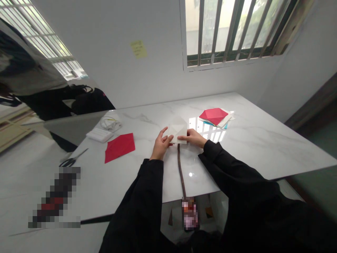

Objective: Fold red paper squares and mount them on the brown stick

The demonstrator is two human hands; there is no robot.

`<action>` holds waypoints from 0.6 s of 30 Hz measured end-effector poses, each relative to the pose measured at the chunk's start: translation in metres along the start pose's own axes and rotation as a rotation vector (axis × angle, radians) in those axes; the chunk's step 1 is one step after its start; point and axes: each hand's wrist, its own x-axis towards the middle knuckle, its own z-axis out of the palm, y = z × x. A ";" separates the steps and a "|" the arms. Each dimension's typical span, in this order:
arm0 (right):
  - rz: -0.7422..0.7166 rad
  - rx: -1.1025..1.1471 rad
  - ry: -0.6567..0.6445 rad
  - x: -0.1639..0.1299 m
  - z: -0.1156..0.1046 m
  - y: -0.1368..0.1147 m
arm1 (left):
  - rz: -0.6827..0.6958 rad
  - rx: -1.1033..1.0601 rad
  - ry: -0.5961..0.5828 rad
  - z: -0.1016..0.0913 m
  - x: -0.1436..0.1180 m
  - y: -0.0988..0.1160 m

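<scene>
A cream-white folded paper envelope (177, 127) is held between both hands above the middle of the table, its flap side facing me. My left hand (159, 147) grips the envelope's lower left, thumb on the front and forefinger raised away from the paper. On the right edge, my right hand (195, 138) pinches it, thumb in front. Below the envelope a thin dark brown strap or cord (180, 168) runs down over the table's front edge. A creased red sheet of paper (120, 147) lies to the left of my hands.
Right of my hands lies a pile of red, white and blue folded papers (214, 116). At the left are black scissors (70, 161), a white box (99, 135) and a coiled white cable (111, 122). A blurred-out dark object (55, 198) lies front left. Another person (39, 77) stands beyond.
</scene>
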 end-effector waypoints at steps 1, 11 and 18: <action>0.004 0.014 0.007 0.001 0.000 0.000 | -0.019 -0.033 0.019 -0.001 0.001 -0.001; -0.017 0.092 -0.004 0.001 -0.003 0.000 | -0.043 -0.045 0.104 -0.004 0.004 -0.007; -0.010 0.137 -0.028 0.000 -0.004 -0.001 | -0.021 -0.052 0.072 -0.006 0.002 -0.002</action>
